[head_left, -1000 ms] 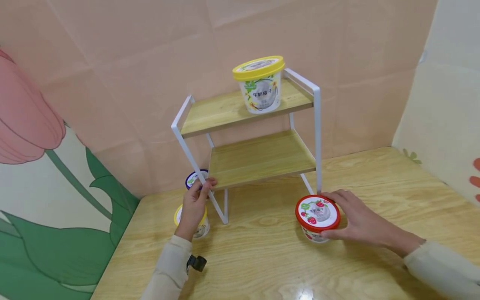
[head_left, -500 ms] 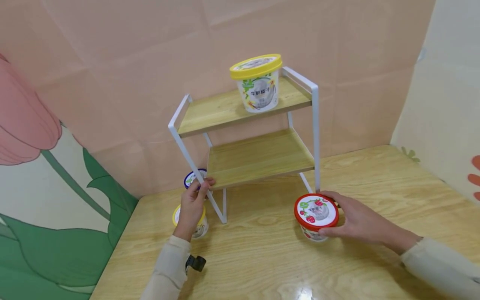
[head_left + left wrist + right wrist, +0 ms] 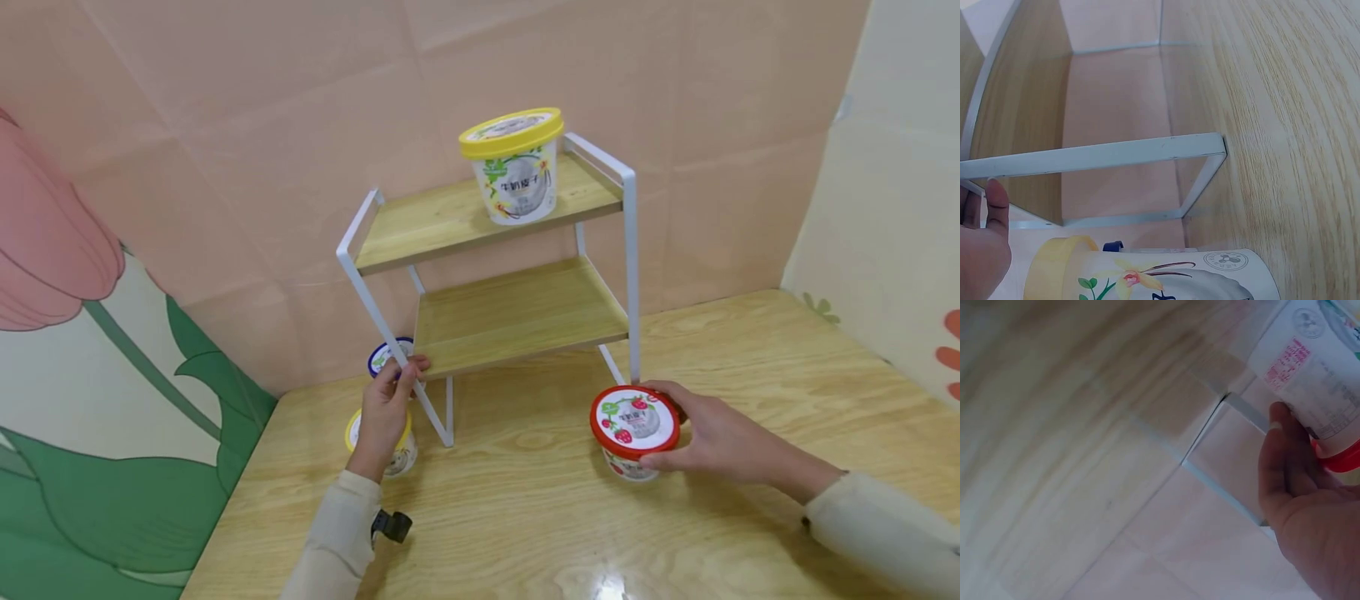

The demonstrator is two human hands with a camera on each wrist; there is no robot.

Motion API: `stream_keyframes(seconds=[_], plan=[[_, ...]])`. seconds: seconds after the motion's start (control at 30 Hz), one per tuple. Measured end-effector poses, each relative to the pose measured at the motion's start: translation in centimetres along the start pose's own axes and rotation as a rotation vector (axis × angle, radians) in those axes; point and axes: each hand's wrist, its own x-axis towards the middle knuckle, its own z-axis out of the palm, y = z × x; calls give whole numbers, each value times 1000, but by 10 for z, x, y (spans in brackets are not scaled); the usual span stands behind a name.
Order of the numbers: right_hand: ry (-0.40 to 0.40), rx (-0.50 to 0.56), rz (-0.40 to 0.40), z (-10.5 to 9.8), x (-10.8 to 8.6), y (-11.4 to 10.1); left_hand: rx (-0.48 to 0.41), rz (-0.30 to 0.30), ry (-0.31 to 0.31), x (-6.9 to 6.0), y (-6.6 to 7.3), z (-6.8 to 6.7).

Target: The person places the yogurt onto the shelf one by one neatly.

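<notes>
My left hand [image 3: 384, 417] grips the white metal leg of a two-tier wooden shelf rack [image 3: 517, 317] at the lower board's left corner. In the left wrist view, the thumb of that hand [image 3: 982, 256] lies against the metal bar. My right hand [image 3: 720, 437] holds an ice cream tub with a red lid and strawberry print [image 3: 637, 421], thumb in front and fingers behind. The right wrist view shows the tub's white printed side [image 3: 1310, 381] beside the fingers. Whether the tub's base touches the table cannot be told.
A yellow-lidded tub [image 3: 521, 179] stands on the top board. Behind my left hand are another yellow-lidded tub [image 3: 402, 458] and a blue-lidded one [image 3: 381, 358], both partly hidden. The wooden table [image 3: 525, 517] meets a pink cloth backdrop [image 3: 300, 167].
The head view has shifted slightly, moving the rack a little left in the frame. Both hands keep their holds; the red-lidded tub has barely moved.
</notes>
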Motion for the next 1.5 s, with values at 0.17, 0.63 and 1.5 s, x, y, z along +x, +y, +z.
stream_keyframes(seconds=[0.17, 0.63, 1.5], plan=[[-28, 61, 13, 0, 0, 0, -1, -2, 0, 0, -1, 0], [-39, 77, 34, -5, 5, 5, -10, -34, -22, 0, 1, -1], [-26, 90, 23, -17, 13, 1, -21, -18, -11, 0, 1, 0]])
